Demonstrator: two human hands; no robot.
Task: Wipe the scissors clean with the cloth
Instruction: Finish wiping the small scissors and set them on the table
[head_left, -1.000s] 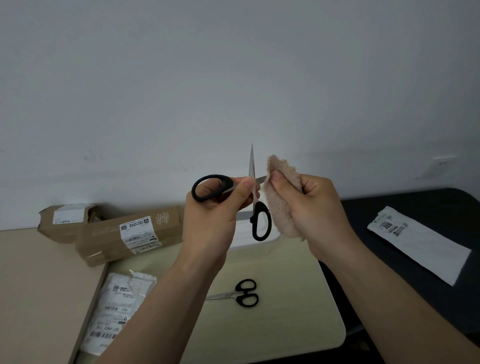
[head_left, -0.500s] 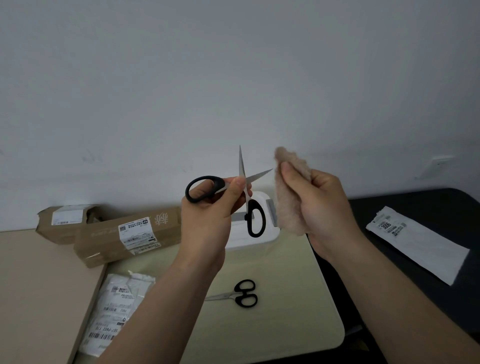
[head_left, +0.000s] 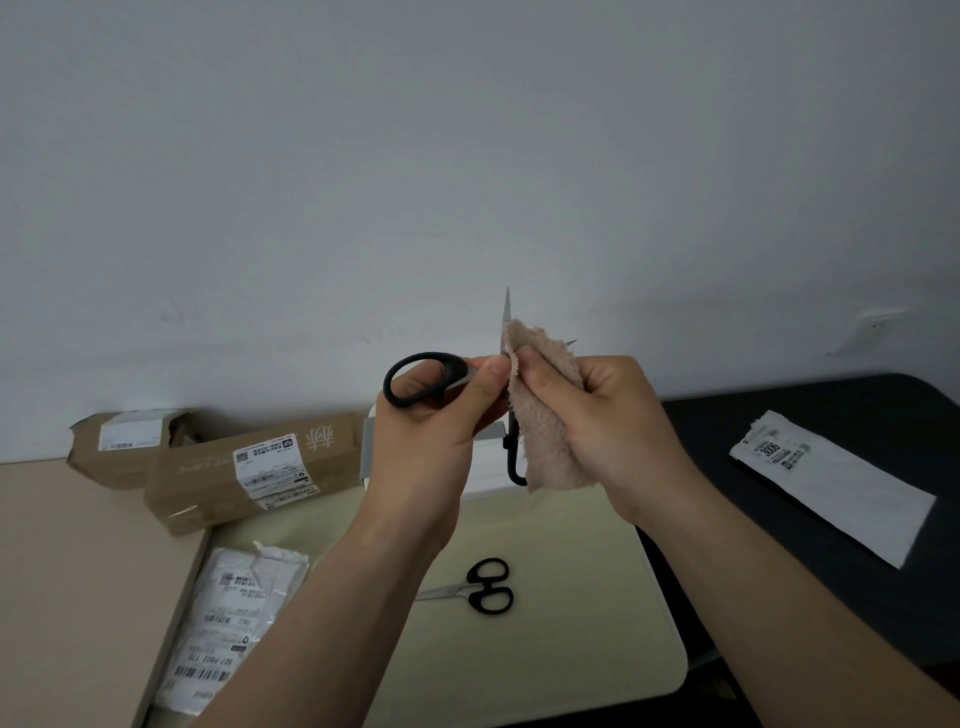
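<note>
Two hands raised mid-air, centre of head view. Left hand (head_left: 436, 415) gripped open scissors (head_left: 455, 370) near pivot; one blade pointed up, other tip poked out right of cloth (head_left: 545, 415). Right hand (head_left: 618, 415) curled round cloth, pinching it against blade. Spare scissors (head_left: 483, 587) lay below on pale table (head_left: 571, 649). Risk, by my guess: blades swinging shut under wipe pressure, or edge biting through thin fold into fingers.

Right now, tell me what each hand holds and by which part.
The left hand grips the open scissors near the pivot, beside one black handle loop. The right hand pinches the beige cloth by its upper part, against a blade.
</note>
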